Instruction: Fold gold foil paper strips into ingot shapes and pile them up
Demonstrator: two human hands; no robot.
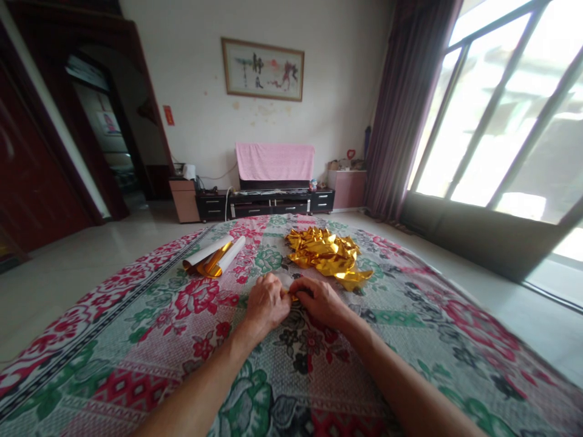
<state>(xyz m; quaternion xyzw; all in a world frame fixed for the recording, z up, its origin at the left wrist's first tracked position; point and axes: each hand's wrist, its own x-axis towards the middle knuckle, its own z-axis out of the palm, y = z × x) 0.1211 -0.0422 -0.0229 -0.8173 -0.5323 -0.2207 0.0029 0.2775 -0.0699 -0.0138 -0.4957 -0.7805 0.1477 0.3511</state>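
Note:
In the middle of the table, my left hand [268, 300] and my right hand [321, 298] meet with fingers closed. Between them they pinch a small piece of gold foil paper [293, 296], mostly hidden by the fingers; a pale part shows just behind it. Beyond my right hand lies a heap of folded, shiny gold foil paper pieces [325, 250]. To the far left of my left hand are curled sheets of gold paper with white backs [232, 255], rolled loosely on the cloth.
A flowered red, green and grey tablecloth [182, 346] covers the round-edged table. Past it stand a low black TV cabinet [273, 206] and a pink cloth [276, 161] draped over a screen. Tall windows [501, 121] and a purple curtain [394, 115] are on the right, a doorway on the left.

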